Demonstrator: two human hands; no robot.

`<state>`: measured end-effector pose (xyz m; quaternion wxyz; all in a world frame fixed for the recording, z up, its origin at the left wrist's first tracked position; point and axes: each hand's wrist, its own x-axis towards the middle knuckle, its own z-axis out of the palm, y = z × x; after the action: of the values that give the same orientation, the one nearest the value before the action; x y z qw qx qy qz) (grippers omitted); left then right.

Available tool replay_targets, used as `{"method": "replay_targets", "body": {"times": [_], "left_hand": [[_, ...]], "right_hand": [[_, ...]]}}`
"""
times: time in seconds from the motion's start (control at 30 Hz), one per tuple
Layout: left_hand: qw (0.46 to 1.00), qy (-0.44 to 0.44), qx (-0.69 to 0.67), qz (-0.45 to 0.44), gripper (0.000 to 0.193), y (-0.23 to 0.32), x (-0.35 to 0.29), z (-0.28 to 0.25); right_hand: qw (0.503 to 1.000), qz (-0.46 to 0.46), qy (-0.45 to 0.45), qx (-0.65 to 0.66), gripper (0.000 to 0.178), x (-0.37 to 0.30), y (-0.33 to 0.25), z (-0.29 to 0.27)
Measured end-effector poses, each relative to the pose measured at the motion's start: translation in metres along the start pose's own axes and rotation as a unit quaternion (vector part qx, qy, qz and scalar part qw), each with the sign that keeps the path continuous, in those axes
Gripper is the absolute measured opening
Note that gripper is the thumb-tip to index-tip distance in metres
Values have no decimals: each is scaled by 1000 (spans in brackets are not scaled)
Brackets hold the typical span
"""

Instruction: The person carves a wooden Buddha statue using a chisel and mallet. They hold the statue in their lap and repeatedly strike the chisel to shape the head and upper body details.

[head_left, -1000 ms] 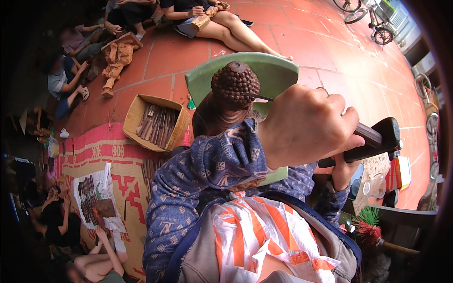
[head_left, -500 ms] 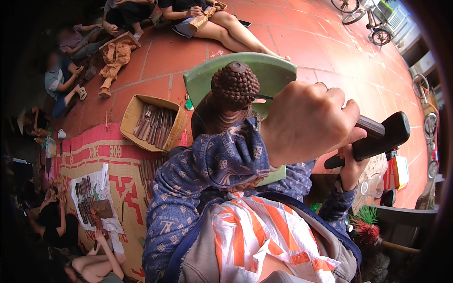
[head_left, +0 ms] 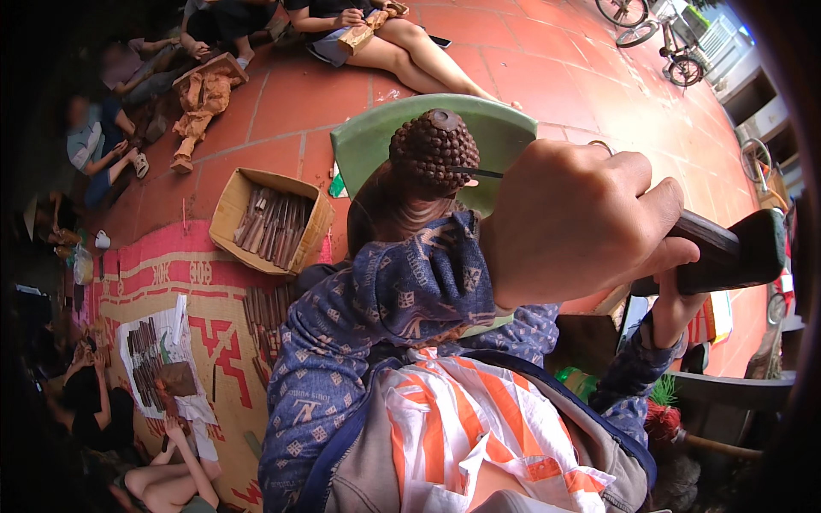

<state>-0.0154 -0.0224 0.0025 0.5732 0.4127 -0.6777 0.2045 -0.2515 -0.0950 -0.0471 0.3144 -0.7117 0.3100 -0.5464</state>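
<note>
A dark brown wooden statue (head_left: pixel 376 214) has a head covered in small round knobs (head_left: pixel 434 152). It leans in front of a green plastic chair (head_left: pixel 505 128). My left hand (head_left: pixel 590 222) is closed around a chisel (head_left: pixel 711 235). Its thin blade points left and meets the side of the knobbed head. Lower right, my right hand (head_left: pixel 678 309) grips a dark mallet (head_left: pixel 746 261), partly hidden behind the left hand. The mallet's head lies by the butt of the chisel handle; whether they touch I cannot tell.
Left of the statue stands a cardboard box (head_left: pixel 224 224) of chisels, with more chisels (head_left: pixel 267 321) on a patterned mat (head_left: pixel 227 295). Several people sit on the left and at the back; a carved wooden figure (head_left: pixel 202 107) lies near them. Bicycles (head_left: pixel 637 21) stand far right.
Both my hands have shifted a little to the right, the mallet with them, and its head looks larger. The blade still meets the statue's head. The whole view has moved slightly.
</note>
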Motion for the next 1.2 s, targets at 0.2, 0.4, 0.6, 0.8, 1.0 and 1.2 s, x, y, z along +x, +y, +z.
{"method": "replay_targets", "body": {"times": [0.2,0.4,0.6,0.8,1.0,1.2], "left_hand": [[1000,17,-10,-5,37,-1,1,1],[1000,30,-5,-9,38,-1,3,-2],[993,101,-44,-28,40,-2,10,-2],[989,121,-71,-40,40,0,11,-1],[988,126,-76,-39,39,-1,11,-2],[982,155,-90,-55,39,0,14,-2]], "right_hand": [[1000,-6,10,-4,19,1,10,-7],[999,7,-10,-30,22,9,-3,-10],[997,-49,-38,-42,20,33,-22,-21],[994,-84,-75,2,27,48,-46,-23],[993,-40,-51,-102,22,44,-52,-13],[985,-25,-77,-152,14,50,-65,-9]]}}
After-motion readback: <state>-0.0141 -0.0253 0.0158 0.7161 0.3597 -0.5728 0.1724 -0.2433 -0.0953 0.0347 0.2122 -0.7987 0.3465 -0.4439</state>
